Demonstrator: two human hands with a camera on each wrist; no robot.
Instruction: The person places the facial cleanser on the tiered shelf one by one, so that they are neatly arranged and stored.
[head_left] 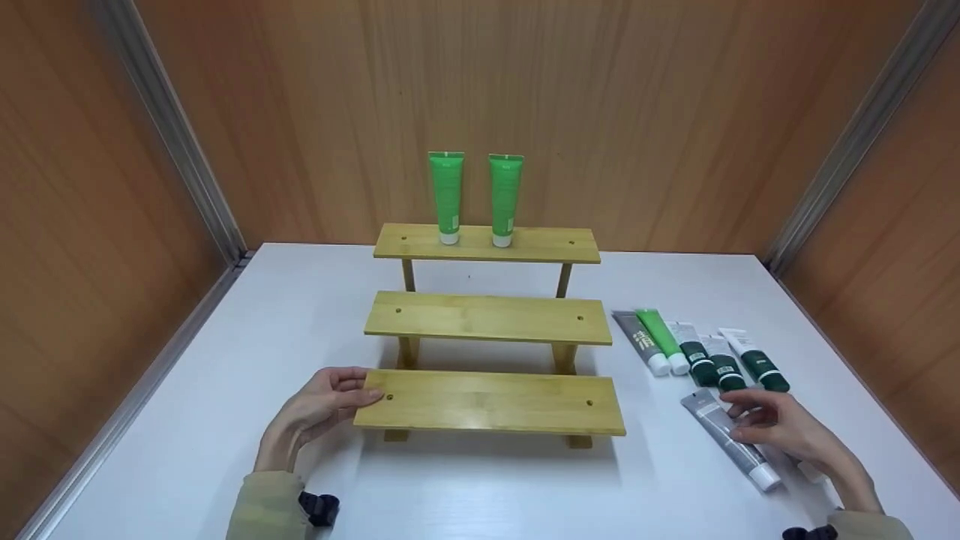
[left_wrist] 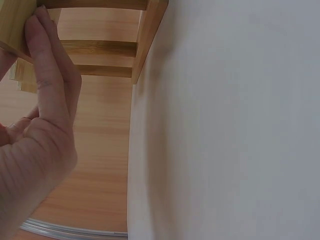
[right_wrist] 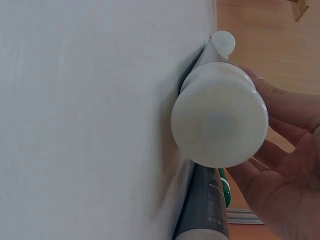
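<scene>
My left hand (head_left: 326, 409) grips the left end of the lowest tier of a three-tier wooden display stand (head_left: 487, 405), thumb on top and fingers underneath. The left wrist view shows those fingers (left_wrist: 45, 75) against the board's underside. On the right, my right hand (head_left: 787, 424) hovers over a silver-grey tube (head_left: 724, 435) lying on the table, its thumb and fingertips loosely bent at the tube's near side. The tube's white cap (right_wrist: 220, 117) fills the middle of the right wrist view. Another dark grey tube (right_wrist: 202, 205) lies beside it, mostly hidden under this hand in the head view.
Two green tubes (head_left: 447, 191) (head_left: 506, 195) stand on their caps on the top tier. Right of the stand lie a grey tube (head_left: 637, 337), a green tube (head_left: 660, 334) and several white tubes with dark green lower ends (head_left: 757, 364). Wood-grain panels (head_left: 675, 112) enclose the white table (head_left: 300, 300).
</scene>
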